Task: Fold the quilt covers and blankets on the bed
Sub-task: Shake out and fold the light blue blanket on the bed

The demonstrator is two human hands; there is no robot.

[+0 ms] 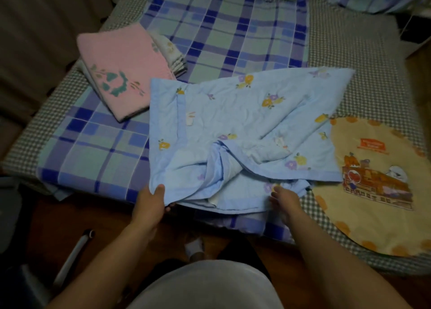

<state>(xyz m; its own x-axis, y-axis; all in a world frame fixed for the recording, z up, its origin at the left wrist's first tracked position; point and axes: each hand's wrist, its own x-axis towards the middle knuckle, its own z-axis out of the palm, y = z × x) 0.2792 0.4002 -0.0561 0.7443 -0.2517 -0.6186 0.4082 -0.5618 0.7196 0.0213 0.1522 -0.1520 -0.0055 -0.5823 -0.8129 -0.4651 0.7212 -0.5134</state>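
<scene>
Quilt covers were partly done: the pink folded blanket point(116, 75) lay aside, while my left hand point(149, 203) pinched the rumpled blue quilt point(245, 126), right hand point(283, 198) loosely open on it.

Matt, softly quilted cloth blue quilt point(245, 126); pink blanket point(116, 68) looks like nubby towelling, perhaps.

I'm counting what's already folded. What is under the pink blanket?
Under the pink blanket lies a folded whitish cloth, its layered edges sticking out on the far side and near corner. Most of it is covered, so its pattern and anything beneath cannot be seen.
</scene>
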